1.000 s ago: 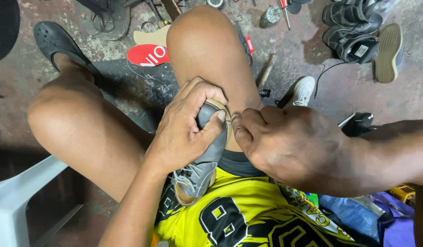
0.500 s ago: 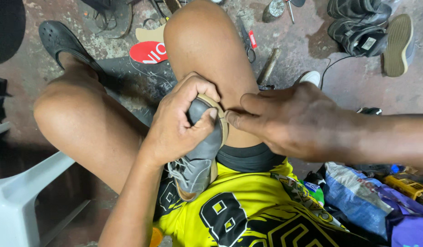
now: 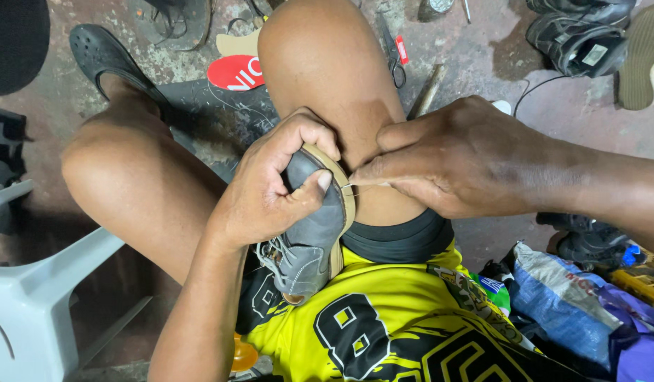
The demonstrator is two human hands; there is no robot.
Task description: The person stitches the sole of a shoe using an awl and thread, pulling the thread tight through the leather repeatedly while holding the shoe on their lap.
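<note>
Grey leather is showing between the fingers as the left hand (image 3: pixel 270 187) is clamping around the toe of a small grey shoe (image 3: pixel 309 240), pressing it against the thigh, laces pointing toward the yellow jersey (image 3: pixel 383 318). Just right of the tan sole edge, the right hand (image 3: pixel 454 159) is pinching its fingertips together on a thin thread (image 3: pixel 362 187) at the sole.
</note>
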